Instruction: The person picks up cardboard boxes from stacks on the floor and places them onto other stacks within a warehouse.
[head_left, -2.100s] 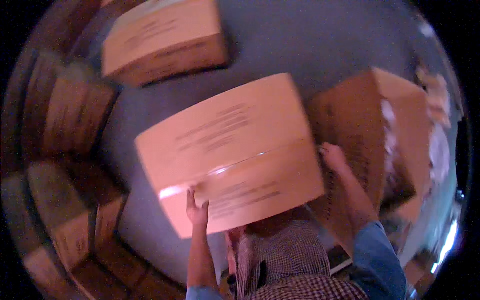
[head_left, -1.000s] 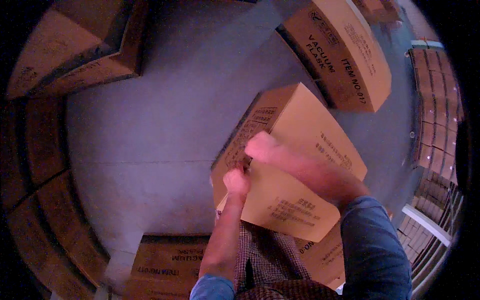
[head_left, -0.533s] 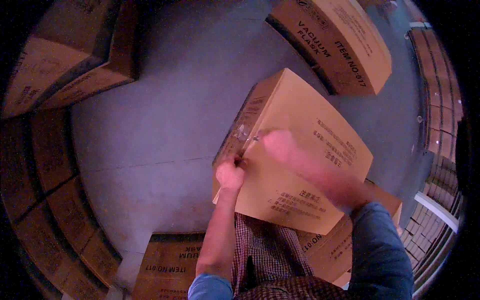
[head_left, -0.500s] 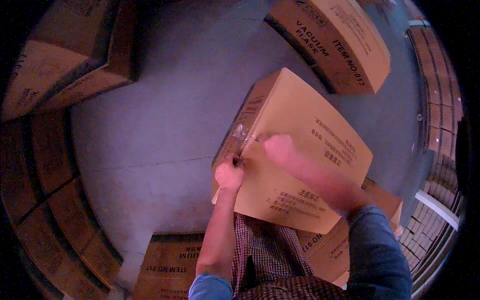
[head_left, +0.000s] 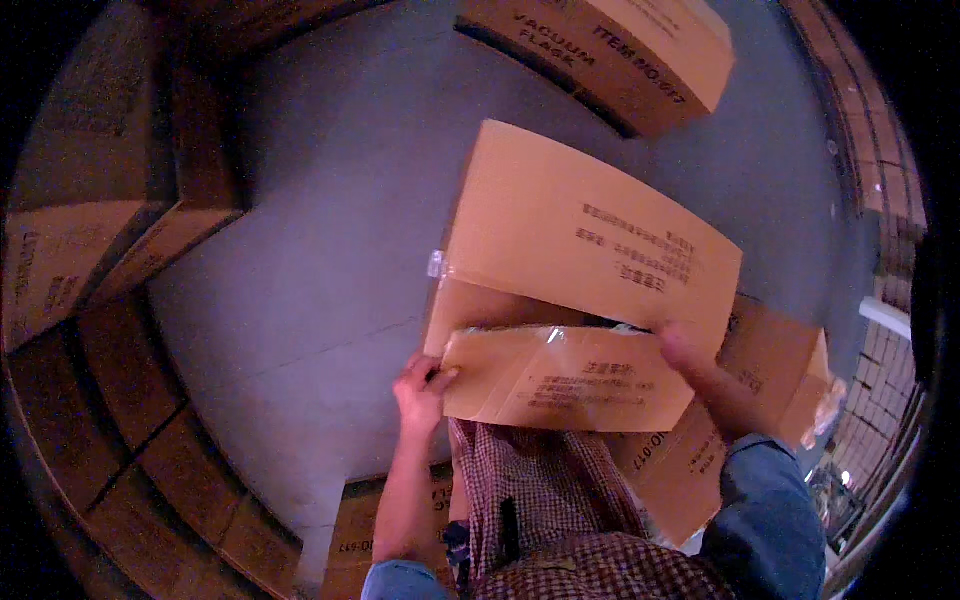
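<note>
A brown cardboard box (head_left: 600, 220) lies in front of me, its top split along a seam into a far flap and a near flap (head_left: 560, 385). The near flap is partly raised, with torn clear tape along its edge and a dark gap beyond it. At the box's near left corner, my left hand (head_left: 422, 388) is closed on the cardboard edge, thumb toward the near flap. My right hand (head_left: 682, 348) is at the right end of the seam, fingers curled and somewhat blurred. Whatever it may hold is hidden. A loose bit of tape (head_left: 435, 263) sticks out on the left side.
Another printed carton (head_left: 610, 60) stands on the floor beyond. Stacked cartons (head_left: 110, 400) line the left side. One carton (head_left: 380, 530) is at my lower left, and an open carton (head_left: 760, 370) is at the right behind my arm. Grey floor (head_left: 320, 220) shows between them.
My right hand has moved from the left end of the seam to its right end. The top has parted into two flaps, and my left hand has shifted down the left edge.
</note>
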